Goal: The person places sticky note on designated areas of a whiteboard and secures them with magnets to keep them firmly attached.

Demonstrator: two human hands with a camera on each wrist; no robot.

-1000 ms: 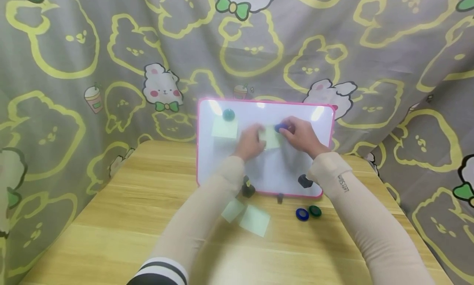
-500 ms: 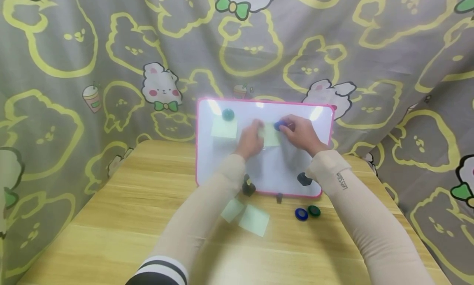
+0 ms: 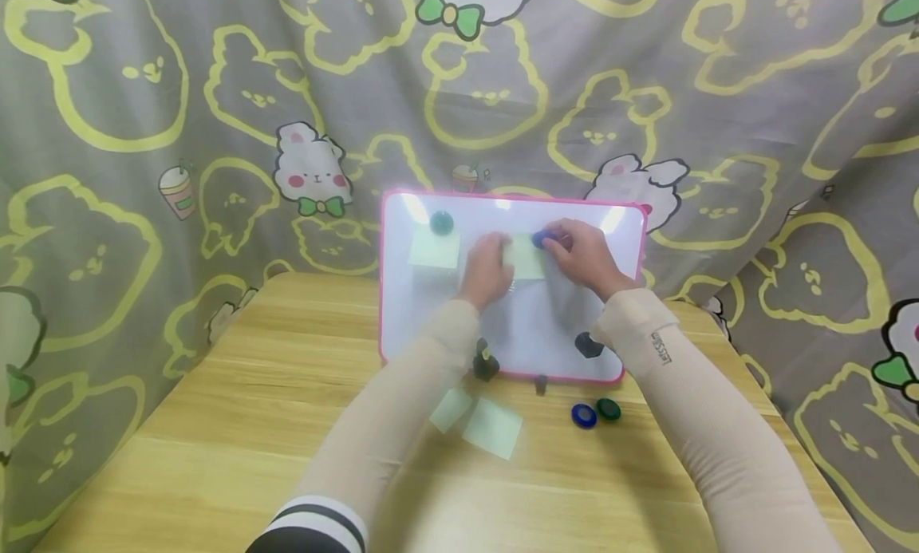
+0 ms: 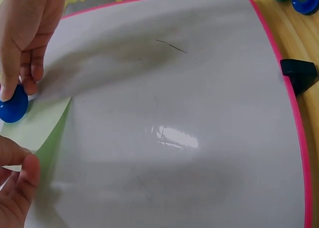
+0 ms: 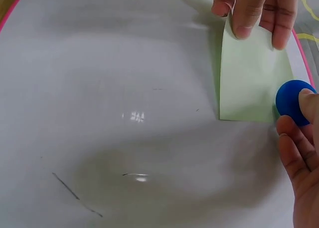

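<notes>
A pale green sticky note (image 3: pixel 526 258) lies against the pink-rimmed whiteboard (image 3: pixel 424 314). My left hand (image 3: pixel 487 270) pinches the note's left edge between thumb and fingers; in the left wrist view the note's lower edge (image 4: pixel 55 125) lifts off the board. With my right hand (image 3: pixel 585 254) I grip a round blue magnet (image 5: pixel 291 102) by thumb and fingers, over the note's upper right corner. Further left on the board, a green magnet (image 3: pixel 441 223) sits at the top of another note (image 3: pixel 434 248).
Two loose notes (image 3: pixel 494 429) lie on the wooden table (image 3: pixel 287 425) before the board. Right of them are a blue magnet (image 3: pixel 584 416) and a green magnet (image 3: pixel 609 409). Black stand feet (image 3: pixel 486 365) support the board's lower edge. A patterned curtain (image 3: pixel 495 98) hangs behind.
Both hands have shifted slightly up the board, carrying the note and blue magnet with them. The note now sits straighter and higher. The loose notes and magnets on the table stay put.
</notes>
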